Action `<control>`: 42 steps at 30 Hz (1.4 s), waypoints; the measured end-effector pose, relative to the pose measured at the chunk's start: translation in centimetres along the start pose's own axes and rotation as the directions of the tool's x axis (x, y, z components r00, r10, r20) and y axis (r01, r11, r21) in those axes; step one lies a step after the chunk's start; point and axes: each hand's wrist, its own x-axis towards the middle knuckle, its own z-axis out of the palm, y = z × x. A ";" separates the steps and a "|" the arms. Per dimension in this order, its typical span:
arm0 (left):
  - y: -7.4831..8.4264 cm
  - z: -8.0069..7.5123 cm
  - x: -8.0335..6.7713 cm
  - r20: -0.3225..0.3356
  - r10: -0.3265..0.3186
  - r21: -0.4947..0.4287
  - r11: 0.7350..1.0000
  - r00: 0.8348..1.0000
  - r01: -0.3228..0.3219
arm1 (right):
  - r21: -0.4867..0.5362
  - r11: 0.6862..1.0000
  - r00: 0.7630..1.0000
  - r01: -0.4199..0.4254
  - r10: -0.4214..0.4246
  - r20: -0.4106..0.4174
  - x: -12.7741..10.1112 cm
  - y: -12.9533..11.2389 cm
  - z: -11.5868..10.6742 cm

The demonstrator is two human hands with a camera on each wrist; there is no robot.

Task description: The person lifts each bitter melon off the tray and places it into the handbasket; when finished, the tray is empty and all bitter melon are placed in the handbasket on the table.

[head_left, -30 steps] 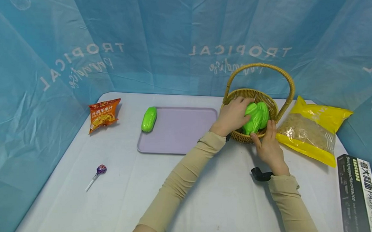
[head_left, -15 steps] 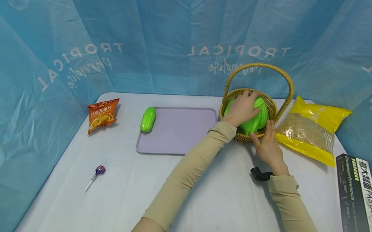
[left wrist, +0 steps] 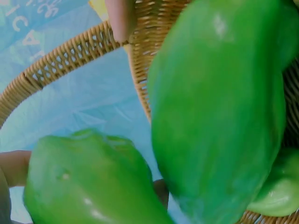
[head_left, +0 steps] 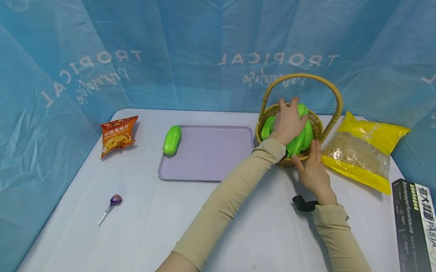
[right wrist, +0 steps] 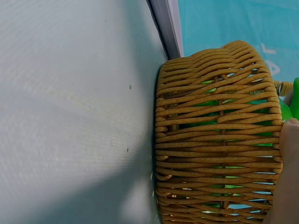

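The wicker basket [head_left: 286, 161] stands upright on the table and contains several shiny green vegetables [head_left: 267, 127]. Over it, my left hand [head_left: 289, 122] pinches a smooth green pepper [head_left: 302, 110]; in the left wrist view this green pepper [left wrist: 88, 182] sits between thumb and fingers. Beside it there, a larger green vegetable [left wrist: 219, 112] rises from the basket. My right hand [head_left: 315, 172] touches the basket's front right side with straight fingers, its thumb at the front. The right wrist view has part of that hand [right wrist: 287, 172] against the basket rim. The left hand hides part of the basket's contents.
A purple tray [head_left: 213, 152] lies left of the basket, a green vegetable [head_left: 172, 140] on its left edge. Farther left are an orange snack bag [head_left: 118, 135] and a lollipop [head_left: 115, 200]. A yellow bag [head_left: 363, 152] and a black pasta box [head_left: 416, 230] lie to the right.
My left hand has moved right across the basket and now grips a green pepper, which has risen slightly. A green vegetable at the basket's left has come into view. The right hand stays at the basket.
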 end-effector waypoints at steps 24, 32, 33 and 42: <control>0.6 0.5 -1.0 0.265 -0.119 0.337 0.941 0.957 0.024 | -0.014 1.000 1.000 -0.003 0.003 0.012 0.0 -0.1 0.0; 0.5 0.3 -1.0 0.285 -0.098 0.357 0.934 0.954 -0.011 | -0.016 1.000 1.000 -0.005 0.005 0.009 0.1 -0.1 0.0; 0.5 0.3 -1.0 0.280 -0.096 0.375 0.927 0.955 -0.017 | -0.015 1.000 1.000 -0.005 0.005 0.009 0.1 -0.1 0.0; 0.0 0.2 -1.4 0.221 -0.060 0.477 0.877 0.974 -0.054 | -0.012 1.000 1.000 -0.017 0.017 0.020 0.0 -0.1 -0.1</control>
